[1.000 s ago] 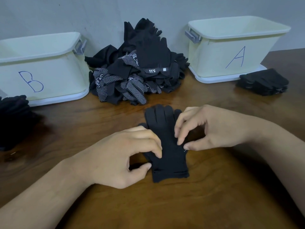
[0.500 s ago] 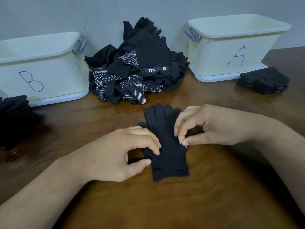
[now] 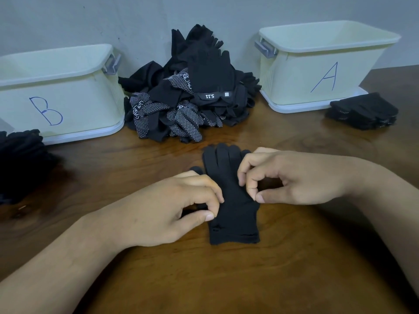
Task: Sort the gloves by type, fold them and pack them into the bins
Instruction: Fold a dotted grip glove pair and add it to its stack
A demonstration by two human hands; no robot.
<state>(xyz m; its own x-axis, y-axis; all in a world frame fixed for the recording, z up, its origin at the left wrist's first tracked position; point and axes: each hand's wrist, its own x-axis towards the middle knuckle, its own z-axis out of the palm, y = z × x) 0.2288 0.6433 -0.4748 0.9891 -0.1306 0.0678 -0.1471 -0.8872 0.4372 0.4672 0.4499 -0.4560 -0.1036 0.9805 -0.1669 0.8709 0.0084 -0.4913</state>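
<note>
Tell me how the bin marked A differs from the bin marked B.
Bin A stands right of the glove pile; bin B stands left of it. Bin A's letter is thin-lined; bin B's is bolder. Both are pale yellow with grey handles and white bases.

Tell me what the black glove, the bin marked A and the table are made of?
The glove seems soft knitted cloth, matte: it lies limp, with a wrinkled cuff. The bin is probably plastic, pale and smooth, with a moulded rim. The table looks like wood or veneer, polished: swirly grain and shine show.
</note>
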